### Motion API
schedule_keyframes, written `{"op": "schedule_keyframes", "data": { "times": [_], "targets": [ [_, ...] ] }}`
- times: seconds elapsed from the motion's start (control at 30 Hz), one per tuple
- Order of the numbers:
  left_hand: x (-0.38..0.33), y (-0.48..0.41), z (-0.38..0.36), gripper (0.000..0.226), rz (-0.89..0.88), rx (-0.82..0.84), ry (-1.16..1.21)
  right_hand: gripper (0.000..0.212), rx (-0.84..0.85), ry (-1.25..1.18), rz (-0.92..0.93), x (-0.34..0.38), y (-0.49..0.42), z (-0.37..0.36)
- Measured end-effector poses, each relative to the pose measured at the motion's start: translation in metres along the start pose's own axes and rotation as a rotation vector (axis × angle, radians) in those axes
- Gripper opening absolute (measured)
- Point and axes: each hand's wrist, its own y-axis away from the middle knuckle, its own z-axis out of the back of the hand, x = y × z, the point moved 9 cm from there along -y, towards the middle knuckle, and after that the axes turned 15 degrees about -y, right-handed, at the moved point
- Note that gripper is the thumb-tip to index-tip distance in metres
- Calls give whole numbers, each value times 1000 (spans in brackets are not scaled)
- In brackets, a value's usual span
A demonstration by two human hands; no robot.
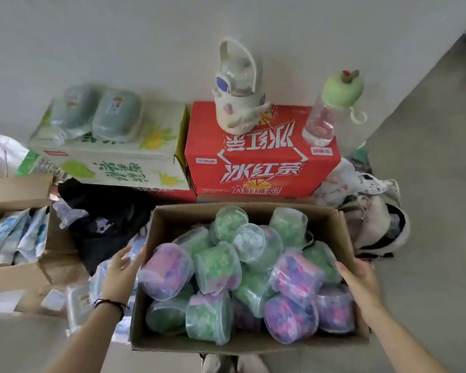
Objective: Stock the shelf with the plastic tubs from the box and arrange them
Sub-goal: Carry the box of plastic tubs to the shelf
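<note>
Grey floor; box half-hides lower tubs.

The red carton at centre right of the frame carries "冰红茶" in large white characters on its front face. The same three characters are printed on its top face, where they appear upside down. A yellow line below the front characters is too blurred to read, as are the small white tags at the front face's left and the top face's right. On the green-and-white carton at centre left, green characters on the front appear to read "冰糖雪梨", though they are soft. Small labels on the two lidded containers on top of it cannot be read.
</note>
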Motion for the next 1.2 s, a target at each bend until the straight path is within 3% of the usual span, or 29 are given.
{"op": "schedule_keyframes", "data": {
  "times": [0.27,0.47,0.63,0.77,0.9,1.03,1.2],
  "targets": [
    [28,-45,-41,36,41,33,81,57,-57,-25,-34,-42,-57,13],
    [34,-67,-56,32,108,127,213,49,-44,19,-16,-52,-83,10],
    [34,-74,-58,31,52,152,159,38,21,-34,-25,-68,-95,12],
    [29,-71,-62,31,20,105,155,23,11,-27,13,-64,-94,10],
    [18,-70,-57,24,-50,-47,42,23,11,28,59,-59,-93,2],
    [17,-62,-56,23,-111,-213,-182,34,13,82,67,-57,-93,2],
    [30,-60,-51,27,-134,-201,-220,34,54,80,53,-57,-89,3]
  ]
}}
